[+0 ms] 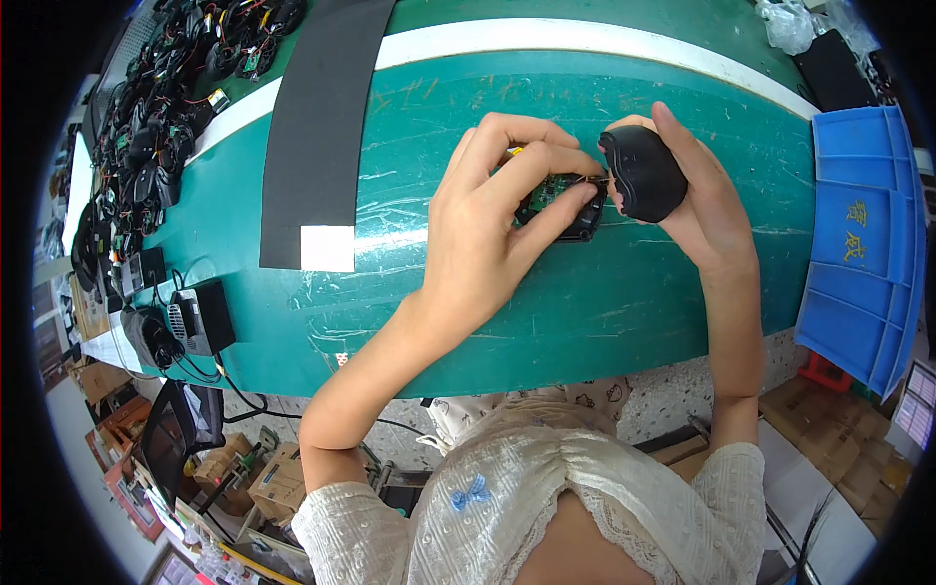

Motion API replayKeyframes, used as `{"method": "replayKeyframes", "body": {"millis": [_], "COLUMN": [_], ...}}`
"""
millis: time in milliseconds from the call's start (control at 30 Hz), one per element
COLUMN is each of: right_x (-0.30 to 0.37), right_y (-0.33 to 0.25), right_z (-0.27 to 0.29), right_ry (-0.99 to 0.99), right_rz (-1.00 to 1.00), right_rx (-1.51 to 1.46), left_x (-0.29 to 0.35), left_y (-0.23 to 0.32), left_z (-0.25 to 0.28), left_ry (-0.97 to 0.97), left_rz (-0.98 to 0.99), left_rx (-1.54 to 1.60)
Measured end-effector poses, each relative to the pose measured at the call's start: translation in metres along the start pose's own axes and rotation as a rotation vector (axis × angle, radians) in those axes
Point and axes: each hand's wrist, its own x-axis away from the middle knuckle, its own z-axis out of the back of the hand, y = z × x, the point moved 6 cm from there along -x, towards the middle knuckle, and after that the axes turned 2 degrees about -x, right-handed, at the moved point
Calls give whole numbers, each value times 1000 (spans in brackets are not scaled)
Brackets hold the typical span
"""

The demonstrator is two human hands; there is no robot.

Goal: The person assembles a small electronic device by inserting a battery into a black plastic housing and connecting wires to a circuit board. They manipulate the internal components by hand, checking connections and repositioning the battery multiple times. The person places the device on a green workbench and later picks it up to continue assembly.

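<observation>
My left hand (487, 210) is closed over a black plastic housing with a green circuit board (556, 198) inside, just above the green table mat. Its thumb and fingertips meet at the right edge of that housing, and a bit of yellow shows behind the fingers. In my right hand (712, 195) is a rounded black plastic shell (645, 174), tilted with its smooth outer side toward me. The shell's left edge is beside the left fingertips; whether wires join the two parts I cannot make out.
A black strip mat (322, 127) with a white square (328, 248) crosses the green table (585, 331). Heaped black devices with wires (146, 146) fill the far left. A black box-shaped device with cables (200, 317) sits at the left edge, a blue plastic bin (858, 244) at the right.
</observation>
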Motion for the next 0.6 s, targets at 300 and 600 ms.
{"method": "replayKeyframes", "body": {"millis": [300,600], "right_x": [8,4], "right_y": [-16,-14], "right_z": [-19,-20], "right_ry": [-306,-351], "right_rz": [-20,141], "right_rx": [44,118], "left_x": [1,6], "left_y": [-6,-29], "left_z": [-3,-14], "left_ry": [-8,-69], "left_rz": [71,353], "left_rx": [20,434]}}
